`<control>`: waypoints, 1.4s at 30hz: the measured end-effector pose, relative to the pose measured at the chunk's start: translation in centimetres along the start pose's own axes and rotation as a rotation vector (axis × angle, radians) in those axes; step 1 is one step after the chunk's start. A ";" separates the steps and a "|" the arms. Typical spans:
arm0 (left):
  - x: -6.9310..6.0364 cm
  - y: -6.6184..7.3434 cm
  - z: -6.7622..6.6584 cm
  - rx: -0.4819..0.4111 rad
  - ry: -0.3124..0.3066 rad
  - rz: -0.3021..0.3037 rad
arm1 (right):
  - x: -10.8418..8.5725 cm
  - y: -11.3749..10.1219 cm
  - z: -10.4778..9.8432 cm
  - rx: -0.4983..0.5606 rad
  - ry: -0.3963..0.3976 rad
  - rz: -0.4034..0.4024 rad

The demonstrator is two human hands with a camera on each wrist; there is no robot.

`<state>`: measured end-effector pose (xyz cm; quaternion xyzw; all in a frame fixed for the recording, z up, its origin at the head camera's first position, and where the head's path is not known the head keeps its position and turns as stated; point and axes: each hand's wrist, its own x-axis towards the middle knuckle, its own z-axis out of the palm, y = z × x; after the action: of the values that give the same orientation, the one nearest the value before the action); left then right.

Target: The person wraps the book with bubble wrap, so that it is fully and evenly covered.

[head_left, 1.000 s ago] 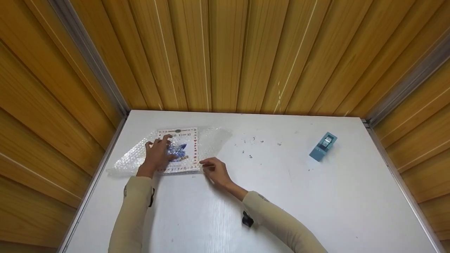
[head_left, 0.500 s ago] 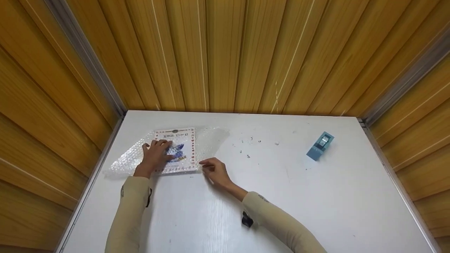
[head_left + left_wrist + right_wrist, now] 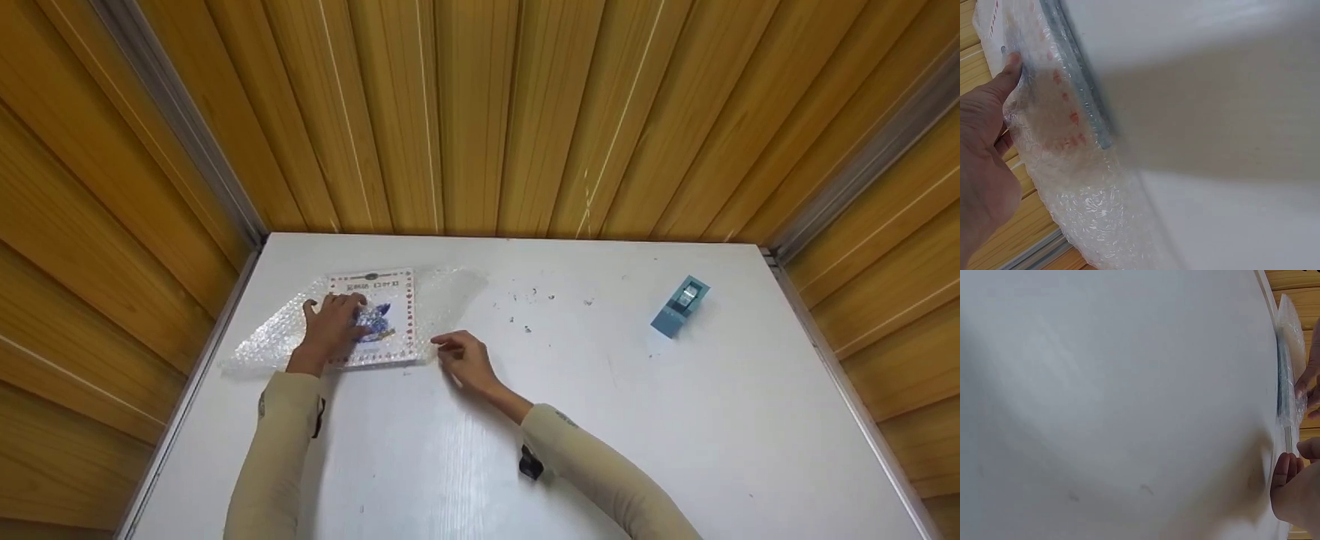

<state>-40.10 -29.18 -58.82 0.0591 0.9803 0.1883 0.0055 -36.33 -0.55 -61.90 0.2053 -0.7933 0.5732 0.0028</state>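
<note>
A white book (image 3: 394, 352) with a blue picture and a red patterned border lies flat inside clear bubble wrap (image 3: 274, 337) on the left part of the table. My left hand (image 3: 328, 330) rests on the wrapped book with fingers spread; its thumb presses the cover in the left wrist view. Beside the book's lower right corner is my right hand (image 3: 469, 364), index finger stretched toward the wrap and the other fingers loosely bent. In the right wrist view, thumb and fingers (image 3: 1282, 469) stand apart, just short of the wrap's end (image 3: 1286, 417).
A blue tape dispenser (image 3: 679, 306) stands at the right on the white table (image 3: 570, 420). Small dark marks (image 3: 527, 328) dot the surface between it and the wrap. Wood-patterned walls (image 3: 480, 120) enclose the back and sides.
My left hand's fingers have drawn down from the book's upper part to its middle and settled. My right hand has shifted slightly right, away from the book's corner. Book and wrap stay put.
</note>
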 end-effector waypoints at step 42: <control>-1.1 1.0 -0.9 -0.075 -0.187 -0.026 | 2.8 0.3 0.9 0.467 0.060 0.467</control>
<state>-38.89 -28.68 -57.63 0.0634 0.9684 0.2186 0.1019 -38.77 -2.19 -61.86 -0.0039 -0.6658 0.7303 -0.1525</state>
